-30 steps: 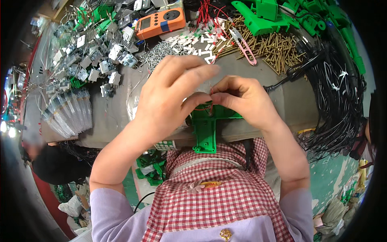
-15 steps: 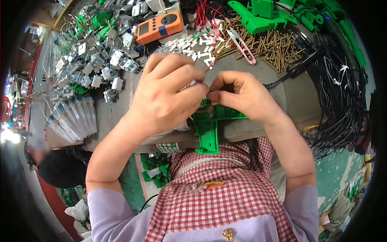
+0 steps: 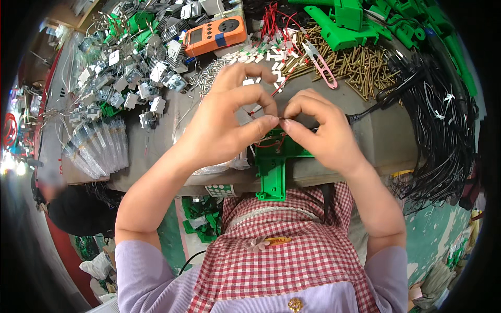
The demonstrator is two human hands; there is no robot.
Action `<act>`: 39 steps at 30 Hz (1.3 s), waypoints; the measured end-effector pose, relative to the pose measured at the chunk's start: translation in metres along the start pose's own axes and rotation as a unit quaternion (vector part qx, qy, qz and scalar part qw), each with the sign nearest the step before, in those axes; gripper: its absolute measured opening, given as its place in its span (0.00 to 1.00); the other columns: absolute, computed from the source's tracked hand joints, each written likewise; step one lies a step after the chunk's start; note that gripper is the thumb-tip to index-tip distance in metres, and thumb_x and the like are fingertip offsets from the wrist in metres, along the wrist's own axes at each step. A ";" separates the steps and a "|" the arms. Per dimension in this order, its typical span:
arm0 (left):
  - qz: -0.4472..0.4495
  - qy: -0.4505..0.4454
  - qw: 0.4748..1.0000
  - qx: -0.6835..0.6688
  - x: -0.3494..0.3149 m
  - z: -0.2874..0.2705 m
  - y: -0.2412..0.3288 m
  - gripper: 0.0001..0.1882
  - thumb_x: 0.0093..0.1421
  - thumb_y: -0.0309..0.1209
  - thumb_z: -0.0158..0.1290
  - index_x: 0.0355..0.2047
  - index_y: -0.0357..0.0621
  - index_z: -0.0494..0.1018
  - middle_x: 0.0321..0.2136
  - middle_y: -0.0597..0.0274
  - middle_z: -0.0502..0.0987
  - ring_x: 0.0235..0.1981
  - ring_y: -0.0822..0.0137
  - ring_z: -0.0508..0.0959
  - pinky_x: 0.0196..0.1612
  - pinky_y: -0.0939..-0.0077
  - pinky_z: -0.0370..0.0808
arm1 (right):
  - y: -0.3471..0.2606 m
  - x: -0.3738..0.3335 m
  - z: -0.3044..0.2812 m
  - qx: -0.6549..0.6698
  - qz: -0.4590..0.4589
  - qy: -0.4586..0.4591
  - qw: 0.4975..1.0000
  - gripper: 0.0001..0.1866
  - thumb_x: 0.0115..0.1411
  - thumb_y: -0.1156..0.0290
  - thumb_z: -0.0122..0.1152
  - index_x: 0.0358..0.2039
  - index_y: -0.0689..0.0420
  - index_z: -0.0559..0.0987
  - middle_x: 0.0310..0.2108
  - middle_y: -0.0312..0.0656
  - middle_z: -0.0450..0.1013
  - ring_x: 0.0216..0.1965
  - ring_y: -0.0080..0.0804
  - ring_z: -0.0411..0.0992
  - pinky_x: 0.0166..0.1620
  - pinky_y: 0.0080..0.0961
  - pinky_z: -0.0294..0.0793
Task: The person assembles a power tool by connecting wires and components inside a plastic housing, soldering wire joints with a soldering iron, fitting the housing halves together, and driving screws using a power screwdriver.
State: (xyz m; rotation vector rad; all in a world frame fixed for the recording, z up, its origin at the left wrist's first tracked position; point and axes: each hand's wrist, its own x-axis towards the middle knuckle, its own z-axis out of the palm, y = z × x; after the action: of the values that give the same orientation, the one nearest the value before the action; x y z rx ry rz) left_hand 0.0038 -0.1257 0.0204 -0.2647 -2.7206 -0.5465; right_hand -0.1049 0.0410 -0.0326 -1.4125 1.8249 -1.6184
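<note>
Thumb and forefinger of my left hand (image 3: 235,112) are pinched together, the other fingers raised and curled. Close against it, fingertips nearly touching, my right hand (image 3: 323,130) pinches too. Between the tips is a thin wire, mostly hidden by the fingers. Below them lies a green plastic housing (image 3: 272,180), its narrow handle part jutting over the table edge toward me. Thin red wires (image 3: 279,143) loop inside its wider part, which the hands partly cover.
An orange meter (image 3: 215,35) lies behind the hands, near white connectors and brass screws (image 3: 360,73). Pink-handled tweezers (image 3: 321,65) rest beside the screws. Black cables (image 3: 438,120) hang at the right, green housings (image 3: 347,26) behind. Metal-and-white parts (image 3: 130,83) and clear sleeves (image 3: 99,148) fill the left.
My left hand has turned and opened its outer fingers, its pinch coming to meet the right fingertips. The whole view has shifted slightly.
</note>
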 end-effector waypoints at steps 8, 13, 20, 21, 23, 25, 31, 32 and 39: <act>-0.021 0.126 0.991 -0.044 -0.007 0.006 -0.002 0.13 0.43 0.36 0.63 0.24 0.45 0.73 0.39 0.60 0.71 0.45 0.55 0.69 0.47 0.63 0.66 | 0.004 0.001 0.001 0.046 0.029 -0.003 0.999 0.06 0.53 0.73 0.60 0.28 0.62 0.74 0.26 0.41 0.70 0.34 0.37 0.69 0.39 0.30 0.68; 0.046 0.058 0.996 0.040 -0.005 0.003 0.002 0.11 0.44 0.31 0.63 0.26 0.42 0.74 0.44 0.59 0.71 0.47 0.56 0.69 0.49 0.65 0.66 | 0.001 0.000 -0.001 0.027 0.019 -0.030 0.999 0.07 0.52 0.73 0.61 0.28 0.62 0.73 0.27 0.41 0.70 0.33 0.37 0.69 0.40 0.30 0.67; -0.039 0.080 0.996 -0.006 -0.008 0.013 -0.004 0.09 0.50 0.34 0.61 0.27 0.43 0.74 0.42 0.59 0.72 0.47 0.56 0.68 0.49 0.63 0.64 | 0.005 0.000 -0.005 -0.033 0.021 -0.005 0.999 0.07 0.51 0.73 0.61 0.25 0.60 0.72 0.25 0.38 0.69 0.32 0.36 0.69 0.40 0.30 0.63; -0.003 0.106 0.994 0.032 -0.007 0.011 -0.002 0.10 0.46 0.33 0.62 0.26 0.45 0.74 0.43 0.59 0.72 0.47 0.54 0.68 0.50 0.61 0.64 | 0.005 0.001 -0.001 0.043 0.051 0.008 0.998 0.07 0.52 0.73 0.60 0.25 0.60 0.72 0.25 0.39 0.69 0.31 0.37 0.69 0.39 0.29 0.63; 0.041 0.123 0.988 0.079 -0.005 0.010 -0.006 0.13 0.37 0.30 0.65 0.25 0.49 0.74 0.46 0.60 0.72 0.50 0.51 0.67 0.51 0.56 0.63 | 0.002 0.006 -0.001 0.029 0.046 -0.004 0.999 0.07 0.51 0.73 0.60 0.25 0.60 0.72 0.25 0.39 0.69 0.32 0.37 0.69 0.40 0.30 0.63; -0.044 0.085 0.995 -0.028 -0.015 0.002 -0.005 0.10 0.41 0.28 0.62 0.25 0.47 0.74 0.46 0.59 0.71 0.49 0.53 0.68 0.51 0.59 0.64 | -0.005 0.012 0.006 -0.092 -0.029 -0.010 0.995 0.06 0.48 0.74 0.61 0.25 0.58 0.72 0.26 0.41 0.69 0.34 0.39 0.68 0.42 0.31 0.62; -0.037 0.158 0.973 -0.167 -0.008 0.043 -0.010 0.11 0.48 0.35 0.57 0.28 0.40 0.74 0.37 0.53 0.74 0.44 0.51 0.71 0.51 0.58 0.65 | 0.003 -0.010 -0.001 -0.179 -0.036 0.051 0.982 0.06 0.49 0.76 0.60 0.29 0.59 0.75 0.29 0.39 0.69 0.38 0.35 0.67 0.47 0.32 0.61; 0.042 0.210 0.967 -0.141 -0.003 0.035 -0.004 0.13 0.47 0.35 0.58 0.29 0.41 0.72 0.37 0.53 0.72 0.43 0.50 0.70 0.51 0.54 0.64 | 0.015 -0.015 -0.007 -0.051 0.051 0.057 0.996 0.06 0.51 0.76 0.60 0.30 0.60 0.74 0.29 0.38 0.69 0.37 0.31 0.67 0.44 0.28 0.64; 0.072 0.145 0.986 -0.037 -0.011 0.027 -0.005 0.08 0.45 0.32 0.57 0.24 0.41 0.73 0.33 0.57 0.70 0.43 0.54 0.68 0.51 0.52 0.62 | 0.012 0.000 -0.001 -0.176 -0.062 -0.027 0.982 0.07 0.49 0.75 0.57 0.27 0.60 0.69 0.28 0.38 0.65 0.34 0.31 0.64 0.43 0.27 0.62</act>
State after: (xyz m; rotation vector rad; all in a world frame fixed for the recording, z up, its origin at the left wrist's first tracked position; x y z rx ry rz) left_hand 0.0047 -0.1203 -0.0090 -0.3665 -2.3833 -0.5947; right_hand -0.1107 0.0400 -0.0433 -1.7305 2.1047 -1.3401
